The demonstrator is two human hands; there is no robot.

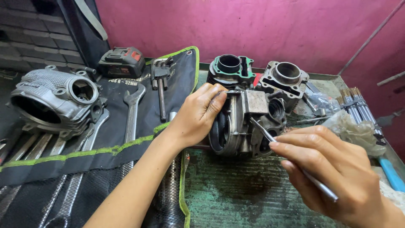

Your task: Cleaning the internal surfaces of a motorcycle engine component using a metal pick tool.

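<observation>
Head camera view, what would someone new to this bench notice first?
First, the grey engine cylinder head at centre on the worn green bench top, steadied by the left hand while the right hand holds a thin metal pick to it. Behind stand two cylinder blocks: a green-gasketed cylinder and a bare silver cylinder. At left, a second cylinder head rests on a black tool roll of spanners.

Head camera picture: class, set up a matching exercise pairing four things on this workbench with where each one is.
Things:
1. grey metal cylinder head
2. thin metal pick
3. cylinder with green gasket
4. black and red battery pack

Places:
A. on the black tool roll
B. in the right hand
C. steadied by the left hand
D. by the pink wall

Pairs: 1-C, 2-B, 3-D, 4-A
</observation>
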